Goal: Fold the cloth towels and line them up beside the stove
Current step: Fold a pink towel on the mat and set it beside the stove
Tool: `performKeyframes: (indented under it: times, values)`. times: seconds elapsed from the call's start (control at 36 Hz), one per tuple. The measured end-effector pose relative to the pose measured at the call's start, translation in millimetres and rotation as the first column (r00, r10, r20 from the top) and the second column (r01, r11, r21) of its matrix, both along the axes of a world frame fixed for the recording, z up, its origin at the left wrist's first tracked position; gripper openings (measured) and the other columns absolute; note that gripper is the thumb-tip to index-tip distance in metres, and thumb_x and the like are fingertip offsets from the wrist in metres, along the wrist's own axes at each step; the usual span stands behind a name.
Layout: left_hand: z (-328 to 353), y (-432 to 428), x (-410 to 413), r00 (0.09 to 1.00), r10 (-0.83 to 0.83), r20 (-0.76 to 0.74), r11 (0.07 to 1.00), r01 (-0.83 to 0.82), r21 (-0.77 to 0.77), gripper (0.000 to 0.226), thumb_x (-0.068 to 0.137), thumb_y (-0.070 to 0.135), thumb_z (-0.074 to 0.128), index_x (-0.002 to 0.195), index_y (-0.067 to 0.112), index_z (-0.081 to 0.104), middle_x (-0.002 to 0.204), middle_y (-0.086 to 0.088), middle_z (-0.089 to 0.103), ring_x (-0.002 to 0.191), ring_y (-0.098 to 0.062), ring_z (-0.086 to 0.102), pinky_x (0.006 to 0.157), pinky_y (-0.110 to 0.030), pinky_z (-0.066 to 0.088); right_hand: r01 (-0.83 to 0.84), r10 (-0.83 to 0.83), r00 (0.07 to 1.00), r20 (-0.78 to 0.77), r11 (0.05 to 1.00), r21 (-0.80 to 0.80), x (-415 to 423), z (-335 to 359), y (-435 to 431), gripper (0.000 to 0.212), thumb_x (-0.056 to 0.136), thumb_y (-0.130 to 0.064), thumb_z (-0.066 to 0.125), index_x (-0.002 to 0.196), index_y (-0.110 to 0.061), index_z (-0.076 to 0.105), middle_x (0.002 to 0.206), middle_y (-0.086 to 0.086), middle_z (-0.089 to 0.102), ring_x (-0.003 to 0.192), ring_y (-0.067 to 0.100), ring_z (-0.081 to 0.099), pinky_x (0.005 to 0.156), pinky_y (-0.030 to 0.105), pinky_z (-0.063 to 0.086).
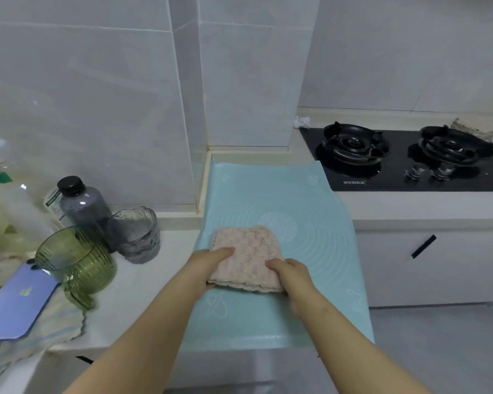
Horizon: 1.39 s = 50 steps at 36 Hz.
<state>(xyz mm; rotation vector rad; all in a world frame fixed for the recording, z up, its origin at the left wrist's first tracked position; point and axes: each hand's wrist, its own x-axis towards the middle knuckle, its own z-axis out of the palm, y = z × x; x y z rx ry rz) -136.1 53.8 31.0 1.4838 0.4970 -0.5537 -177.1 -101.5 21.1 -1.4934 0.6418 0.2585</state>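
A pink cloth towel (246,251), folded into a small thick square, lies on the light blue silicone mat (291,194). My left hand (208,265) grips the towel's near left corner, thumb on top and fingers underneath. My right hand (293,277) grips its near right corner the same way. The black two-burner gas stove (404,157) sits to the right, just beyond the mat's far right corner. Beige towels (484,129) lie piled at the far right of the stove, partly cut off by the frame.
On the white counter to the left stand a green ribbed glass pitcher (77,263), a grey glass (137,237) and a dark-capped bottle (80,206). A purple phone (17,302) lies on a pale cloth (54,325) by the counter's near edge. Tiled walls close off the back.
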Motion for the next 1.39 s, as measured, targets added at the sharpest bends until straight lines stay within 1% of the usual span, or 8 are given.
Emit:
performKeyframes:
  times: [0.11,0.25,0.39,0.53,0.64,0.92,1.22,1.39]
  values:
    - [-1.2,-10.4,-3.6,0.997,-0.059,-0.054,0.985,0.049,-0.167,0.019,0.085,0.023,0.065,0.099,0.010,0.061,0.086,-0.006,0.068,0.076,-0.019,0.063,0.061,-0.029,0.052,0.080,-0.072,0.997,-0.041,0.962,0.262,-12.1,9.1,-12.9,0.012,0.089,-0.013,0.055,0.100,-0.007,0.054,0.105,0.012,0.062,0.092,0.024,0.062,0.066,0.033,0.054]
    - [2.8,-44.0,-7.5,0.993,-0.109,-0.043,0.956,0.093,-0.279,0.018,0.087,0.017,0.063,0.102,0.008,0.061,0.092,-0.010,0.069,0.081,-0.022,0.065,0.060,-0.029,0.054,0.187,-0.206,0.979,-0.011,0.865,0.465,-29.7,23.2,-36.5,0.012,0.093,-0.013,0.050,0.093,-0.008,0.061,0.091,0.011,0.069,0.086,0.024,0.065,0.059,0.029,0.058]
    - [10.5,-92.7,-8.4,0.984,-0.179,-0.005,0.933,0.168,-0.320,0.015,0.087,0.008,0.060,0.102,0.008,0.058,0.102,-0.015,0.066,0.093,-0.027,0.063,0.077,-0.036,0.053,0.293,-0.333,0.943,0.010,0.842,0.453,-37.5,29.5,-76.6,0.013,0.093,-0.014,0.050,0.092,-0.009,0.061,0.084,0.008,0.068,0.078,0.019,0.064,0.059,0.026,0.057]
    - [16.6,-152.0,-7.0,0.971,-0.232,0.057,0.936,0.238,-0.257,0.014,0.088,0.005,0.058,0.100,0.011,0.056,0.093,-0.008,0.066,0.078,-0.019,0.063,0.049,-0.023,0.055,0.370,-0.441,0.897,0.037,0.792,0.486,-39.4,32.3,-129.1,0.010,0.092,-0.013,0.051,0.091,-0.009,0.060,0.080,0.006,0.069,0.075,0.018,0.064,0.064,0.028,0.055]
    - [19.8,-211.7,-4.4,0.959,-0.269,0.090,0.928,0.283,-0.243,0.014,0.089,0.004,0.058,0.100,0.012,0.055,0.094,-0.007,0.066,0.079,-0.019,0.062,0.051,-0.022,0.056,0.395,-0.493,0.867,0.071,0.767,0.505,-43.6,33.7,-184.6,0.012,0.093,-0.010,0.049,0.089,-0.008,0.061,0.069,0.003,0.072,0.074,0.017,0.064,0.059,0.027,0.057]
    - [22.0,-415.1,-7.6,0.942,-0.327,0.078,0.901,0.336,-0.276,0.010,0.089,0.006,0.057,0.095,0.014,0.056,0.089,-0.006,0.064,0.078,-0.018,0.059,0.070,-0.030,0.051,0.440,-0.538,0.836,0.111,0.776,0.453,-55.7,40.9,-380.8,0.012,0.093,-0.007,0.047,0.096,-0.007,0.059,0.087,0.008,0.068,0.078,0.018,0.063,0.061,0.026,0.055]
    - [25.1,-600.9,-7.0,0.919,-0.377,0.116,0.884,0.395,-0.251,0.019,0.089,0.006,0.058,0.106,0.013,0.053,0.090,-0.003,0.063,0.078,-0.016,0.059,0.064,-0.028,0.049,0.526,-0.591,0.801,0.092,0.770,0.361,-58.9,38.2,-565.8,0.010,0.093,-0.007,0.049,0.101,-0.006,0.055,0.096,0.009,0.063,0.083,0.018,0.061,0.063,0.027,0.052]
    - [23.4,-685.8,26.8,0.895,-0.419,0.150,0.866,0.444,-0.229,0.029,0.086,0.027,0.064,0.109,0.011,0.058,0.105,-0.006,0.067,0.095,-0.021,0.063,0.073,-0.030,0.051,0.570,-0.625,0.776,0.087,0.754,0.327,-39.8,37.5,-650.6,0.007,0.093,-0.007,0.049,0.096,-0.008,0.055,0.099,0.010,0.063,0.084,0.020,0.060,0.061,0.027,0.053]
